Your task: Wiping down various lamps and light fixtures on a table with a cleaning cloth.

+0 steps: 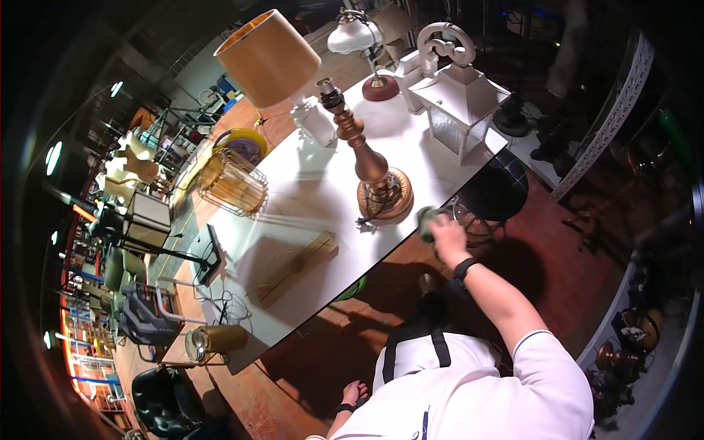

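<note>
Greyish-green bunched cloth (427, 223) is grasped by the right hand (447, 238) at the near edge of the white table (337, 220), near the copper-coloured lamp stand (372, 167). The left hand (355, 392) is held low beside the white shirt (484, 396); whether it is clenched or slack cannot be told.

Right hand (449, 238): conceals part of the grey-green item (426, 223); item type indeterminate. Left hand (355, 392): contents too small to determine; forearm cut off by lower edge. Green object (355, 288): partly hidden by table (315, 213). Far-left shelves (82, 345): contents blurred.
</note>
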Action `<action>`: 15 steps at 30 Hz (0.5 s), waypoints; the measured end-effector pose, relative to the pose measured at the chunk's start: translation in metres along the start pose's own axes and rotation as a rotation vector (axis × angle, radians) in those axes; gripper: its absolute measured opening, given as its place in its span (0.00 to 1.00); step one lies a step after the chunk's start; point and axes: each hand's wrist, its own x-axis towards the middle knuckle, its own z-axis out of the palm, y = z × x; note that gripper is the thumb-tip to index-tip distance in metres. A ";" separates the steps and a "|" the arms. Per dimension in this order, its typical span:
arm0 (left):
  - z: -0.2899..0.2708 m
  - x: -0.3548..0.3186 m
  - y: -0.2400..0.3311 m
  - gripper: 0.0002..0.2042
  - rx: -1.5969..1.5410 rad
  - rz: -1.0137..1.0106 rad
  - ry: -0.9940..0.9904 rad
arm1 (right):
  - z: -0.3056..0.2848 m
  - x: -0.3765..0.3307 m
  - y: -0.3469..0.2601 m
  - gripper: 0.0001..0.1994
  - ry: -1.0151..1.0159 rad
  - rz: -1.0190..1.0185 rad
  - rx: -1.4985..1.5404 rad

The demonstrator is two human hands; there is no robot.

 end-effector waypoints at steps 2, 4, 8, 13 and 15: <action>0.032 -0.002 0.022 0.11 0.139 -0.024 -0.028 | -0.006 0.003 0.062 0.17 -0.033 0.350 0.043; 0.063 -0.003 0.051 0.11 0.210 0.008 -0.033 | -0.013 0.007 0.100 0.18 0.080 0.490 0.190; 0.083 0.033 0.078 0.08 0.498 0.310 -0.202 | -0.042 0.019 0.041 0.19 0.088 0.051 0.201; 0.144 0.021 0.144 0.09 0.370 0.330 -0.240 | -0.012 0.035 0.054 0.22 -0.007 -0.194 0.049; 0.177 -0.017 0.184 0.12 0.275 0.223 -0.217 | -0.011 0.046 0.088 0.14 -0.060 0.091 0.003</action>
